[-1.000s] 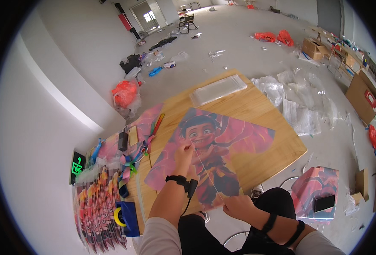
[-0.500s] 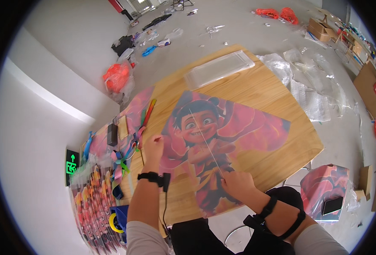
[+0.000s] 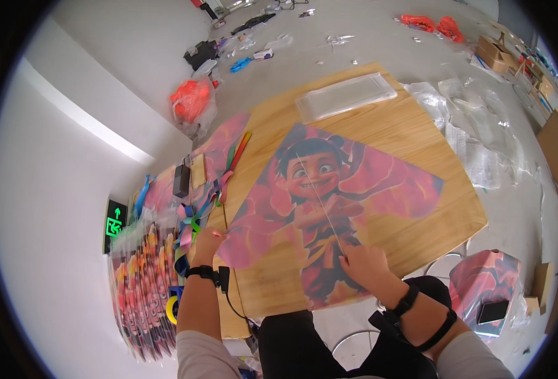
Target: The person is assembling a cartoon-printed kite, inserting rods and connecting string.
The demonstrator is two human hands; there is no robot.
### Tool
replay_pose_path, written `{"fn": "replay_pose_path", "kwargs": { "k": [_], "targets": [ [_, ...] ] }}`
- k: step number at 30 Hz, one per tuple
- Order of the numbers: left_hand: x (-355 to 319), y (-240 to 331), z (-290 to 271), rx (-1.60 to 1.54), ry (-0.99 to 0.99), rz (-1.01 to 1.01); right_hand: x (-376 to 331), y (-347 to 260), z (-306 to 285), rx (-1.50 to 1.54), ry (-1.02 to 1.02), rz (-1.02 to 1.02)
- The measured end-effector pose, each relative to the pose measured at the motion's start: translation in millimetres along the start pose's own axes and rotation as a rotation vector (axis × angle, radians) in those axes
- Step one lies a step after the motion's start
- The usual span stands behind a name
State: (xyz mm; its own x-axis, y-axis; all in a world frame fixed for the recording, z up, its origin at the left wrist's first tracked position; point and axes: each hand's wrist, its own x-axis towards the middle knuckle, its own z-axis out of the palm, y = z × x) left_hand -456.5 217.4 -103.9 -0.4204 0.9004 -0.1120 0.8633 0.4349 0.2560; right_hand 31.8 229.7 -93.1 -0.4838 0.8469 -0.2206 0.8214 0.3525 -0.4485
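1. A pink kite printed with a cartoon figure lies flat on a wooden table, its spine rod running from the upper middle down toward the person.
2. The left hand rests at the kite's left wing tip, fingers pinched narrow on the corner of the sail.
3. The right hand lies on the lower part of the kite, fingers closed on the bottom end of the thin rod.
4. A clear, flat rectangular plastic package sits at the far edge of the table, well apart from both hands.
5. A green illuminated sign with a white arrow stands low on the wall to the left.
6. A stack of bright printed packets lies on the floor below the sign, near a tangle of coloured ribbons.
7. An orange plastic bag sits on the floor beyond the table's left corner.
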Motion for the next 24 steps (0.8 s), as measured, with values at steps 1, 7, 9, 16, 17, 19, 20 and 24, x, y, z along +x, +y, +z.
{"fn": "replay_pose_path", "kwargs": {
  "k": [1,7,9,16,17,19,20,24],
  "targets": [
    [-1.4,1.4,0.1,0.001,0.002,0.007,-0.4,-0.3,-1.2,0.003,-0.006,0.001],
    [-12.1,23.6,-13.3,0.045,-0.118,-0.075,-4.4,1.1,-2.8,0.009,0.017,0.015],
    [-17.1,24.8,-16.2,0.069,-0.127,-0.087,-5.5,0.4,-3.9,-0.005,0.009,0.008],
    [-9.3,17.0,-14.5,0.174,-0.094,-0.102,-9.6,-2.1,-16.0,0.007,-0.051,0.013],
    [-0.7,39.9,-10.7,0.167,-0.029,0.125,-10.2,1.0,-15.0,0.004,-0.069,0.035],
    [9.0,70.6,-1.6,-0.017,0.048,0.348,-10.3,-1.3,-11.5,0.006,-0.076,0.033],
    [12.6,84.3,6.9,-0.197,0.060,0.348,-9.9,-4.5,-10.4,0.000,-0.085,0.021],
    [21.7,207.9,34.0,-0.196,0.045,0.715,-8.1,4.3,-10.5,-0.011,-0.134,0.078]
  ]
}}
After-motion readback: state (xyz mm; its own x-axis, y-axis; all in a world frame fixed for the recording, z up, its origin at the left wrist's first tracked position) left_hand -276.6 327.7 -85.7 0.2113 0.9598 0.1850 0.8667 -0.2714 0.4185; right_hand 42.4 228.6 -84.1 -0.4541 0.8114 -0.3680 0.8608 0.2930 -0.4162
